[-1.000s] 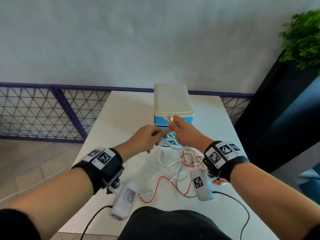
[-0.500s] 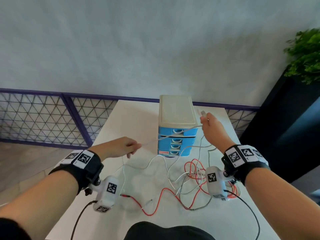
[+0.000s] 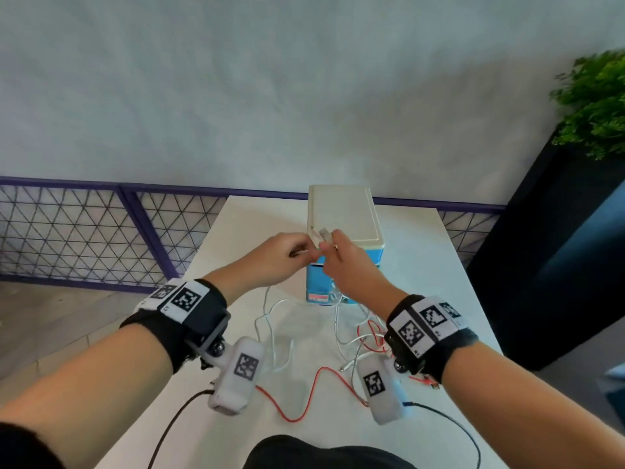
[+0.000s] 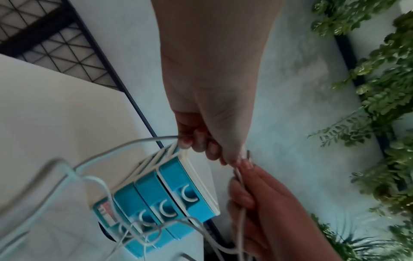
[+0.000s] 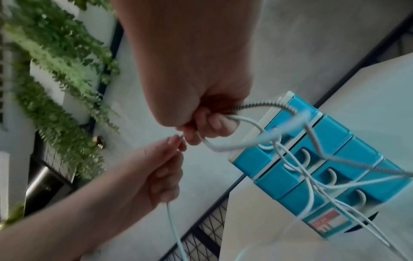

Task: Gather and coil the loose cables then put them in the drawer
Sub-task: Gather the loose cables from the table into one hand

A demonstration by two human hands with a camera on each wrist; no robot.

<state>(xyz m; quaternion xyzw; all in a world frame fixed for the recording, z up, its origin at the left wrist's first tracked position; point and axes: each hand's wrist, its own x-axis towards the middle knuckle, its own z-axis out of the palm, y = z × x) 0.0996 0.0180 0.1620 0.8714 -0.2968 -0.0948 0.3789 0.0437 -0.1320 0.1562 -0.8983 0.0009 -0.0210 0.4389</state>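
Both hands meet above the small blue-and-white plastic drawer unit [image 3: 345, 255], left hand [image 3: 277, 262] and right hand [image 3: 351, 269] each pinching the thin white cable [image 3: 270, 319], apparently to fold a loop. Its slack trails on the white table [image 3: 247, 225] beside a thin red cable [image 3: 304, 397]; drawers look closed.

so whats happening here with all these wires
A person is gathering cables at a white table. Both hands are raised in front of a small blue drawer unit: the left hand and the right hand both pinch a white cable, fingertips nearly meeting. Its slack hangs down to the table, where a red cable lies loose. The drawers look shut.
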